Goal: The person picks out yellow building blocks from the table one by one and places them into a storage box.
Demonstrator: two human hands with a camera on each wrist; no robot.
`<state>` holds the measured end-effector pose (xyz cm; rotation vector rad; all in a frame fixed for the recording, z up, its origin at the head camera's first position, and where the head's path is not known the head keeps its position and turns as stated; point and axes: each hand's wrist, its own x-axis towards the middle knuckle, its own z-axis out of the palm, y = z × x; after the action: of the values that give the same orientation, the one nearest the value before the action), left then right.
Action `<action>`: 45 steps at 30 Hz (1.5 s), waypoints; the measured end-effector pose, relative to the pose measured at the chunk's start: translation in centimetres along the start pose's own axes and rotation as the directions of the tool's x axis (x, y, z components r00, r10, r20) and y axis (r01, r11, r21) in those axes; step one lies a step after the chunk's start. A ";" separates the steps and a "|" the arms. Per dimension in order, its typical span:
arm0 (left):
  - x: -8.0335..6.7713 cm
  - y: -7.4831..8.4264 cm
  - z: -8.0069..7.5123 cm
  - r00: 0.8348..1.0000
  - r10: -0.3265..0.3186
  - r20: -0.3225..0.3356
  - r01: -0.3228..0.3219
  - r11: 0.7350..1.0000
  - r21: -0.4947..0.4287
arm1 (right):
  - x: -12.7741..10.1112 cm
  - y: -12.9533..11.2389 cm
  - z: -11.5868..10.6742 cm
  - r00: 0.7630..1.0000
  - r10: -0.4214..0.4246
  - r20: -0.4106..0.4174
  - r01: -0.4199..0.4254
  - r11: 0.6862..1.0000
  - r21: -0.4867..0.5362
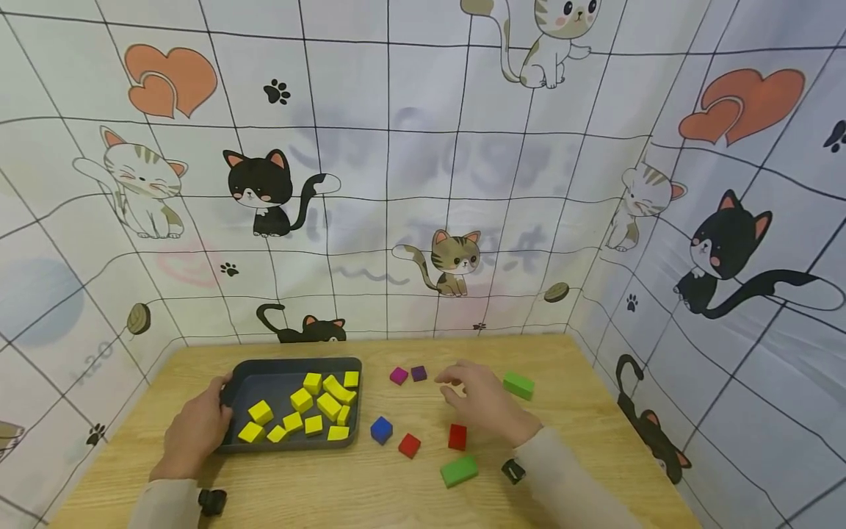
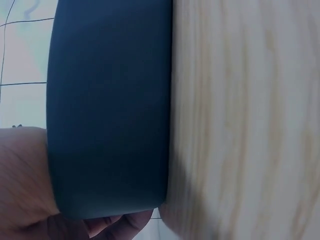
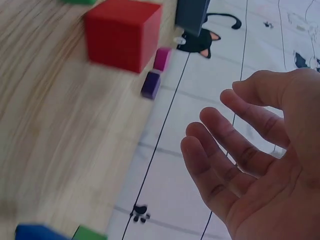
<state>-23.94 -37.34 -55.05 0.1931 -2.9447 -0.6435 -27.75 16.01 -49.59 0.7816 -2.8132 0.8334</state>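
Observation:
A dark grey tray (image 1: 291,367) sits on the left of the wooden table (image 1: 581,411) and holds several yellow blocks (image 1: 320,404). My left hand (image 1: 213,413) grips the tray's left rim, thumb over the edge. In the left wrist view the tray wall (image 2: 110,110) fills the frame, with my left hand (image 2: 107,225) curled beneath it. My right hand (image 1: 453,386) hovers open and holds nothing. It is between a purple block (image 1: 418,373) and a green block (image 1: 518,385), just above a red block (image 1: 457,436). Its fingers (image 3: 225,137) are spread and relaxed.
Loose on the table lie a magenta block (image 1: 399,375), a blue block (image 1: 381,430), a second red block (image 1: 409,445) and a second green block (image 1: 459,471). Cat-print cloth walls (image 1: 410,184) close in the back and both sides of the table.

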 end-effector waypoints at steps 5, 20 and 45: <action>-0.1 0.2 0.0 1.000 0.014 0.022 -0.014 1.000 -0.007 | -2.0 2.7 -1.5 0.997 0.073 -0.029 -0.073 0.997 0.009; -0.9 1.7 0.7 0.988 0.140 -0.064 -0.135 0.987 0.081 | -7.5 6.8 -4.4 0.982 0.119 -0.147 -0.147 0.970 -0.194; -6.5 8.1 2.4 0.971 0.239 0.018 -0.238 0.952 0.191 | -10.0 7.0 -2.5 0.989 0.132 -0.063 -0.145 0.925 -0.350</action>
<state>-18.74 -28.06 -54.41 -0.1430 -2.9567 -0.3247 -22.75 26.83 -53.23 0.5101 -2.8862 0.3291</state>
